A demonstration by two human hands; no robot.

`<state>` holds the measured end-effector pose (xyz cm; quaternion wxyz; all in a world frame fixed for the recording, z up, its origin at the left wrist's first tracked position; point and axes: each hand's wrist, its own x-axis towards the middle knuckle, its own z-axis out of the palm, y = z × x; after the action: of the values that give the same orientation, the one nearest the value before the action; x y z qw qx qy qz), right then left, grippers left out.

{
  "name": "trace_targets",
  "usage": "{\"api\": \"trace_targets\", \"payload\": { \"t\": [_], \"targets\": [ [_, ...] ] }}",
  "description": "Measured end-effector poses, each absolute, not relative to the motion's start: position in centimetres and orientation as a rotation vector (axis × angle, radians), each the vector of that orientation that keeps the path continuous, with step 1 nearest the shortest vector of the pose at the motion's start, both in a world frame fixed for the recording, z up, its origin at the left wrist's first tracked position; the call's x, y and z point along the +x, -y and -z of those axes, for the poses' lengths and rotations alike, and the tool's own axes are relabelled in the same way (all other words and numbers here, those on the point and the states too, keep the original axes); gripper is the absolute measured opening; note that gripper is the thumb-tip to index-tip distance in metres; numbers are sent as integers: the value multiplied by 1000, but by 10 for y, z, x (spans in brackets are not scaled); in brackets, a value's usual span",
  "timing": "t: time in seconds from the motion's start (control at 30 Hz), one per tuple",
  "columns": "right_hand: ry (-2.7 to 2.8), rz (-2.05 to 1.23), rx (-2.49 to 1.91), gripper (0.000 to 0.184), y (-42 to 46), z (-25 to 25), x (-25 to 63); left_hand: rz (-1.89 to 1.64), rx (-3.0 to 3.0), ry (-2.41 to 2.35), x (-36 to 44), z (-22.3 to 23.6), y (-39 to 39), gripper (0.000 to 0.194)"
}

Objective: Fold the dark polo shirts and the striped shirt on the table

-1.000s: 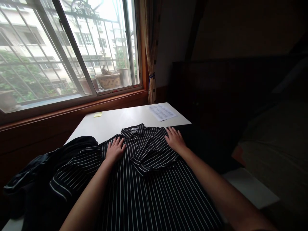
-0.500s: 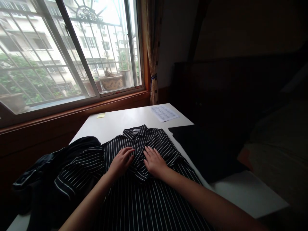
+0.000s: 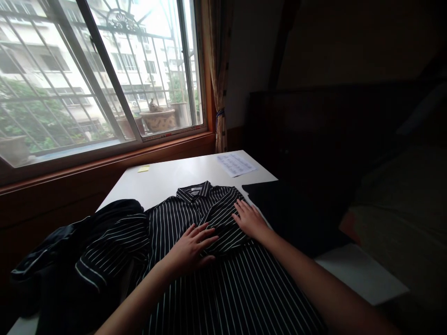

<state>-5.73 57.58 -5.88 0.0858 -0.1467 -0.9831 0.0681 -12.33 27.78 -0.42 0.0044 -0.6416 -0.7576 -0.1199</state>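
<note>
A black shirt with white stripes [image 3: 171,214] lies face up on the white table, its collar toward the window. The sleeve on the right is folded inward across the chest, while the left sleeve [image 3: 108,251] spreads out to the side. My left hand [image 3: 193,246] rests with fingers spread on the middle of the shirt, at the folded sleeve's end. Near the right shoulder fold, my right hand [image 3: 249,218] lies flat on the sleeve, fingers stretched out. Neither hand grips the cloth.
Dark clothing [image 3: 52,260] is heaped at the table's left side. Another dark cloth [image 3: 293,214] lies on the right. A printed sheet [image 3: 235,165] and a yellow sticky note [image 3: 143,168] are on the far part of the white table [image 3: 167,172], below a barred window.
My right hand has moved right, from the chest to the shoulder fold. My left hand has shifted right and nearer to me, onto the folded sleeve's end, with its fingers more spread.
</note>
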Motion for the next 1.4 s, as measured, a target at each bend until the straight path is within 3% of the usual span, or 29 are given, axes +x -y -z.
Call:
{"api": "trace_targets", "payload": {
  "t": [0.23, 0.53, 0.7, 0.9, 1.13, 1.3, 1.4],
  "targets": [
    [2917, -105, -522, 55, -609, 54, -61, 307, -2085, 2352, -119, 12, -281, 81],
    [2870, -209, -162, 57, -574, 40, -53, 320, -2085, 2312, -121, 10, -279, 66],
    [2965, -297, -213, 66, -554, 45, -82, 324, -2063, 2380, -122, 15, -284, 55],
    [3022, -339, -280, 75, -568, 60, -107, 223, -1976, 2431, -134, 33, -263, 58],
    [2961, -322, -242, 69, -590, 68, -101, 232, -1825, 2517, -129, 38, -223, 59],
    [2876, -342, -218, 59, -592, 74, -101, 472, -1313, 2668, -127, 8, -177, 40],
    [2810, -363, -192, 54, -594, 77, -101, 484, -760, 2581, -129, -15, -128, 43]
  ]
}}
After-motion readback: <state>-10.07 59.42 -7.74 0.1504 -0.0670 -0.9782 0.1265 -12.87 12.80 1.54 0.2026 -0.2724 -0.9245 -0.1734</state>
